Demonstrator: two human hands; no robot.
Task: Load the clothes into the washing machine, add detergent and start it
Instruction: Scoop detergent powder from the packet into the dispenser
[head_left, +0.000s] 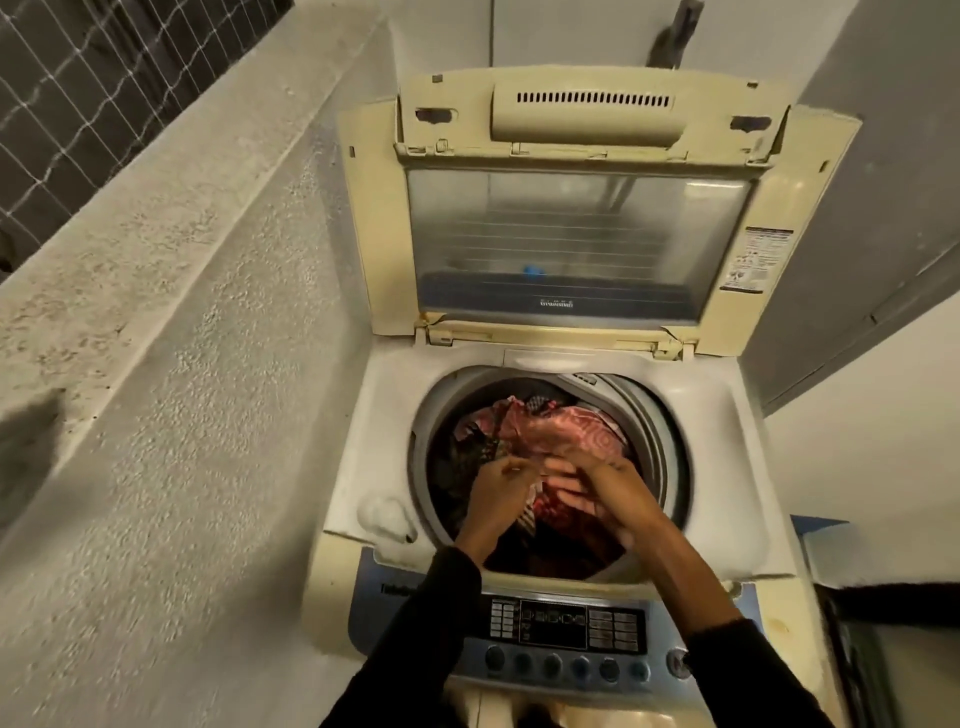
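Observation:
A cream top-loading washing machine (395, 415) stands with its lid (576, 234) folded up at the back. Red, pink and dark patterned clothes (566, 431) fill the round drum. Both hands reach into the drum over the front rim. My left hand (498, 491) presses on the pile, fingers bent into the cloth. My right hand (610, 493) lies on the red cloth beside it, motion-blurred, fingers curled into the fabric. The control panel (566, 629) with its row of round buttons lies under my forearms.
A rough concrete parapet (171, 322) runs close along the left, with wire mesh (78, 83) above it. A grey door or panel (872, 208) stands behind on the right. A dark object (893, 644) sits low at the right edge.

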